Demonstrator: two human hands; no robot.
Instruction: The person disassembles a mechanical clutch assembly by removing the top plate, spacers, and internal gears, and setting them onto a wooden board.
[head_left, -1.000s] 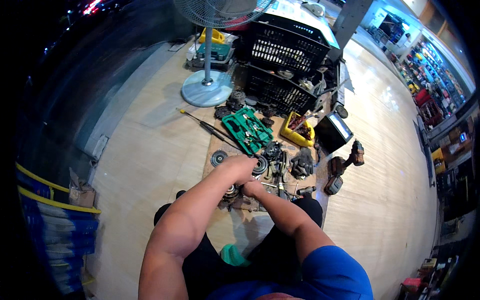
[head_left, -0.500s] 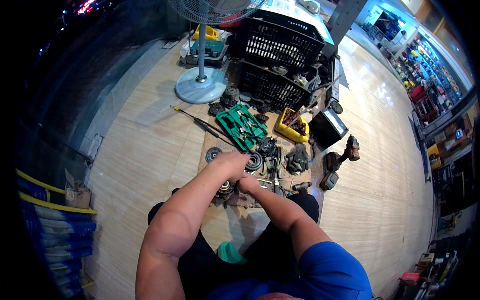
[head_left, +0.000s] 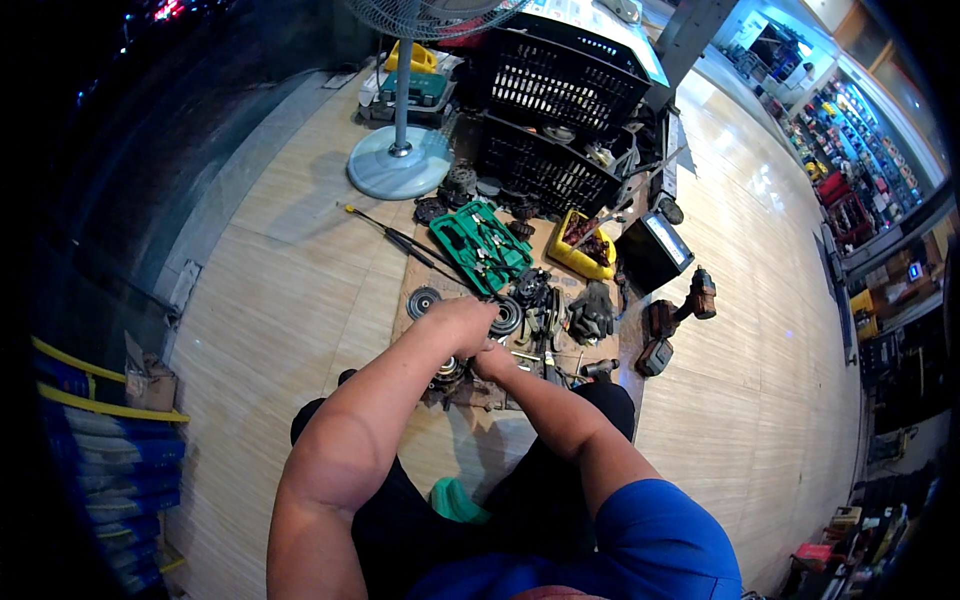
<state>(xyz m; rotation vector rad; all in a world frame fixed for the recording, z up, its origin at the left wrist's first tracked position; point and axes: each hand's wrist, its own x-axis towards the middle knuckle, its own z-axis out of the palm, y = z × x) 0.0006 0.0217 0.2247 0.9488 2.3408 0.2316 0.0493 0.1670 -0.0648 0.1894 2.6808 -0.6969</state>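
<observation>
Left hand [head_left: 462,318] hides the part beneath it — right hand's [head_left: 492,360] fingers too small to tell.

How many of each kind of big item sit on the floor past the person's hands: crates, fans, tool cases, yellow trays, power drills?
Black plastic crates: 2
Standing fan: 1
Green tool case, open: 1
Yellow tray: 1
Power drill: 1
Total: 6

You sit on a pale wooden plank floor [head_left: 280,270], facing a grey pedestal fan [head_left: 400,160] and stacked black plastic crates [head_left: 560,110].
</observation>
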